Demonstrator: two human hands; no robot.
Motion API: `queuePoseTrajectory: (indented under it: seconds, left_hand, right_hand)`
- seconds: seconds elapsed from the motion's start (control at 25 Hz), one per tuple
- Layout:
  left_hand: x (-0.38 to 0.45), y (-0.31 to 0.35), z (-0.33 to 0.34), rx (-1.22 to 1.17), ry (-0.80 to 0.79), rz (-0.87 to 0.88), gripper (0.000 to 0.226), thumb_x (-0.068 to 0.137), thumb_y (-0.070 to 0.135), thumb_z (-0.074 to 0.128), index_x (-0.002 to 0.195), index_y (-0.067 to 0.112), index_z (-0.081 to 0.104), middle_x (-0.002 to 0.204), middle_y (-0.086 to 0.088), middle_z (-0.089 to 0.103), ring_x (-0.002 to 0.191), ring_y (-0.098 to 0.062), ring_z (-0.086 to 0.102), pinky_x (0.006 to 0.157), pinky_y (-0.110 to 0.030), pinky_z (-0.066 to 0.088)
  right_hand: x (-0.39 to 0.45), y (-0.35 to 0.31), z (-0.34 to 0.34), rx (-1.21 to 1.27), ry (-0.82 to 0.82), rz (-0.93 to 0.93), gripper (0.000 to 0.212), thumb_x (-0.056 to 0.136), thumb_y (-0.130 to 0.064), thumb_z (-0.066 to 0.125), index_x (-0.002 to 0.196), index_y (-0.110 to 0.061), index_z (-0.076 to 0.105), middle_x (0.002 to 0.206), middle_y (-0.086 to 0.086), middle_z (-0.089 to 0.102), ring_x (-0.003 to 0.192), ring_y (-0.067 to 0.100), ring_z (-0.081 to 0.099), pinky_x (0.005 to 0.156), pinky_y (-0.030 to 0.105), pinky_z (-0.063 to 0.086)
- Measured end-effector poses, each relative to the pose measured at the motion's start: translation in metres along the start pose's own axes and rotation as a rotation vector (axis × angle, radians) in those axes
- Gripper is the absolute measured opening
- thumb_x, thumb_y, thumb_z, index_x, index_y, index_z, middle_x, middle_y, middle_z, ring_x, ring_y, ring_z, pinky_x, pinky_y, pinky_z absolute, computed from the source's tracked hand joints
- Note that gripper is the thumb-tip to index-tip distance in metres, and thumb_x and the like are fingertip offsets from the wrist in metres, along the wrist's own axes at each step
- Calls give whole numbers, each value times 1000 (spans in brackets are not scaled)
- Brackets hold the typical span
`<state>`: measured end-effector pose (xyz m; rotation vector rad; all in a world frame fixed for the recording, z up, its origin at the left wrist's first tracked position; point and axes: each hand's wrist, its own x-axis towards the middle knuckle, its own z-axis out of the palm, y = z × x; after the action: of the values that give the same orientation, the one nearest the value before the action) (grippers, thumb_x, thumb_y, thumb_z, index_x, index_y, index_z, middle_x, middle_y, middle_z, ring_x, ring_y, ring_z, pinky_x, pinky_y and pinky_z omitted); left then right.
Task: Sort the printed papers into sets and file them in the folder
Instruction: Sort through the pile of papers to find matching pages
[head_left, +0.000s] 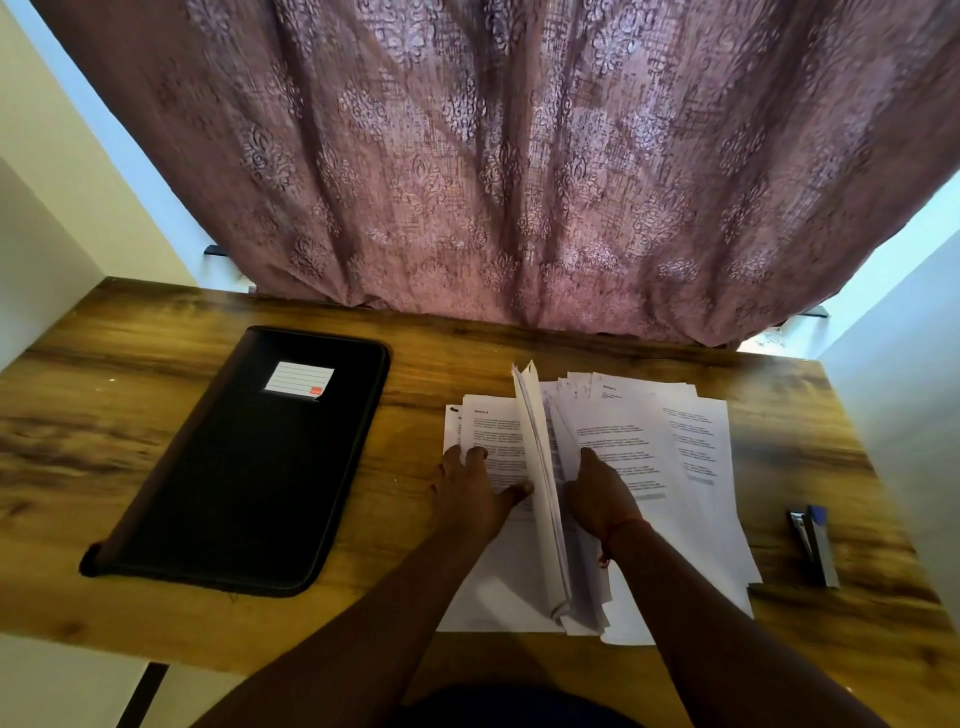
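The folder (249, 462) lies closed at the left of the desk (415, 358), well apart from the papers (639, 447), its label facing up. It has to be opened before anything goes in.

Right of the folder, the left hand (475, 488) rests flat on a printed sheet with its fingers spread and nearly straight, pinning that pile. Just right of it a sheaf (540, 483) stands on edge between the hands. The right hand (597, 491) is against the sheaf's right side, index finger stretched onto the fanned pages; whether its thumb pinches the sheaf I cannot tell (the paper hides it).

The main risks, as I judge them:
- The upright sheaf may flop or splay if either hand lets go, mixing pages that belong in different sets.
- The fanned sheets farther right of the folder overlap loosely, so a sliding hand could drag two at once.
- The near edges of the papers reach the desk's front edge, so a nudge could send some over it.

Counted: one folder, two hands, one standing sheaf, one stapler (814, 545) at the far right. The loose sheets are too overlapped to count; at least two flat spreads show.
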<state>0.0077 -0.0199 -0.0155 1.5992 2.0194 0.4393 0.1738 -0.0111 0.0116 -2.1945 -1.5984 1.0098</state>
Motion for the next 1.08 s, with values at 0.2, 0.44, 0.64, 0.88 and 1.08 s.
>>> queuePoseTrajectory:
  seconds: [0.2,0.44,0.64,0.88,1.08]
  left_hand:
    - [1,-3,-1,79,65,70,87,74,75,63,139,22,41,146,-7,38,131,-27,37,107,-45,39]
    - [-4,6,-3,-101,83,129,64,87,52,65,138,21,42,138,-4,49,125,-23,50,100,-41,51]
    - [-6,23,-15,-751,-88,-58,25,104,16,45,128,23,51,105,1,70,88,-15,72,89,-38,58]
    - [3,-1,0,-42,-14,-9,76,81,59,69,139,18,43,143,-10,43,131,-30,39,109,-43,40]
    - [4,0,0,-7,9,-26,79,80,63,66,140,18,41,141,-9,43,129,-29,40,108,-43,40]
  right_hand:
    - [0,0,0,-2,3,0,39,91,-15,62,127,-12,47,118,10,59,112,30,57,97,41,48]
    - [1,0,0,11,-3,-8,41,89,-17,64,128,-14,49,119,8,60,113,30,57,98,44,48]
    - [2,3,1,13,-2,-25,40,91,-15,61,129,-13,48,121,10,59,115,32,56,100,45,47]
    - [1,4,1,24,0,-28,42,88,-13,63,128,-14,48,118,9,60,113,31,57,99,47,50]
    - [2,5,1,15,10,-29,42,90,-14,62,129,-13,48,120,10,59,114,32,57,100,45,49]
